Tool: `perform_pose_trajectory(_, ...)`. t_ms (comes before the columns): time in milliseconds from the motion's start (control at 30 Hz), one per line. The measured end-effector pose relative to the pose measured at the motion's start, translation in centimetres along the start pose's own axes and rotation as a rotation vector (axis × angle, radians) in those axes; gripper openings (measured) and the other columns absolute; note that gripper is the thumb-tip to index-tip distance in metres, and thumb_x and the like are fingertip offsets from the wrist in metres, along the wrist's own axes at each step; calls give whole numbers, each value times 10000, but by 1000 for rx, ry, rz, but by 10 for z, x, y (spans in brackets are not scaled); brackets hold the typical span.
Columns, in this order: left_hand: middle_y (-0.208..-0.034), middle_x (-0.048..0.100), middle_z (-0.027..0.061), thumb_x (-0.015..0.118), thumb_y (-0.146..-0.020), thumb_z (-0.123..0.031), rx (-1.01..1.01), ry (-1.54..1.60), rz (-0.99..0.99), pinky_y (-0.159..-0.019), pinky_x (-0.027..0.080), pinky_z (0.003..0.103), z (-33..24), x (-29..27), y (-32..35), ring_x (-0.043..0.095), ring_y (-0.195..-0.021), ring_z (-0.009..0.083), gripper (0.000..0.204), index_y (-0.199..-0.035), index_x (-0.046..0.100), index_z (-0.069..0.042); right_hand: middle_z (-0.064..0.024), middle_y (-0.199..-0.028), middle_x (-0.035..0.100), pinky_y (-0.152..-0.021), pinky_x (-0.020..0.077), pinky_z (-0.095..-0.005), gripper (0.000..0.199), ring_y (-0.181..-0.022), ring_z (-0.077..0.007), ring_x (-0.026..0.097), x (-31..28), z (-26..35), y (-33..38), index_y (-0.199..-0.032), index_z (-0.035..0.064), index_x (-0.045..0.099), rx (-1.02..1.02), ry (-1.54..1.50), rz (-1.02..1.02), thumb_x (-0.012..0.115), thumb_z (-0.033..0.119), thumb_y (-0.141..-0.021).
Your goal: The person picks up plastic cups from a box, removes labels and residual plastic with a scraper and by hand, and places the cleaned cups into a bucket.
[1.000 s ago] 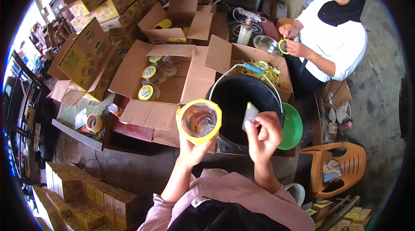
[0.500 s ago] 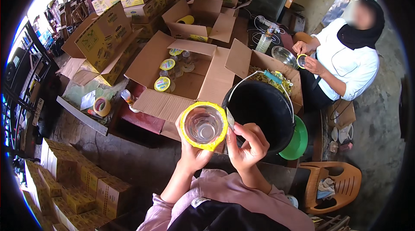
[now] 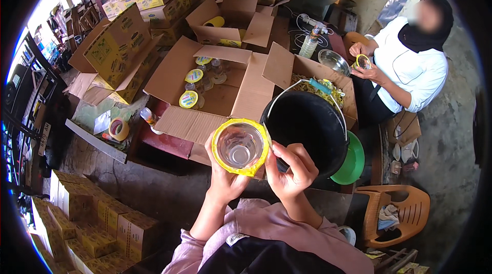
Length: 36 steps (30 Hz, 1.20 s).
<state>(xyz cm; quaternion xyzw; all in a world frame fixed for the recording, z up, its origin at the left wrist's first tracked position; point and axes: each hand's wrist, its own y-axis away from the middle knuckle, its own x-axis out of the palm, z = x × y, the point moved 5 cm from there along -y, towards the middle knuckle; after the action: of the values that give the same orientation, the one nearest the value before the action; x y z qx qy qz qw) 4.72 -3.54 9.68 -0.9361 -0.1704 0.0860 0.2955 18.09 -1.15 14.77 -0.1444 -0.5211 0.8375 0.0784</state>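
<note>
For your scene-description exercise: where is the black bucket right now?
In the head view the black bucket sits right of centre, just behind the right hand, beside the open cardboard box and over a green lid.

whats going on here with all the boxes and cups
A person holds a clear plastic cup with a yellow rim in the left hand; the right hand pinches its edge, above a black bucket. An open cardboard box ahead holds more sealed cups. A seated co-worker handles another cup.

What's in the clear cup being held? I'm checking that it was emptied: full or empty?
Empty, apparently: the clear cup in the left hand shows its bare bottom.
</note>
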Motion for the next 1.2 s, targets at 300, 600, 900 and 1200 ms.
perform_pose_trajectory(300,-1163,342,166,679,-664,-107,5,34,67,-912,349,360,8,14,-3,431,-1071,269,744,-1234,220,29,-51,-586,533,-448,398,-227,307,-485,-142,495,-9,-13,-10,-874,13,642,77,-34,0,640,-100,-589)
perform_pose_trajectory(600,-1150,355,160,696,-667,-119,22,21,192,-897,357,357,8,28,-14,437,-1063,266,722,-1223,257,18,-74,-646,587,-483,426,-215,275,-527,-137,540,-21,-27,-10,-872,-5,638,126,-46,20,645,-96,-612)
perform_pose_trajectory(900,-1143,381,157,731,-654,-141,73,77,233,-853,396,341,2,34,-24,469,-1025,252,724,-1203,285,15,-87,-654,587,-494,431,-213,251,-543,-139,550,-30,-33,-13,-881,-13,633,182,-57,66,643,-81,-640)
perform_pose_trajectory(1200,-1142,379,153,747,-640,-157,97,74,266,-865,386,355,4,31,-28,457,-1035,263,731,-1204,311,3,-90,-661,588,-505,440,-221,226,-560,-144,559,-29,-35,-16,-888,-12,632,222,-91,119,629,-56,-667)
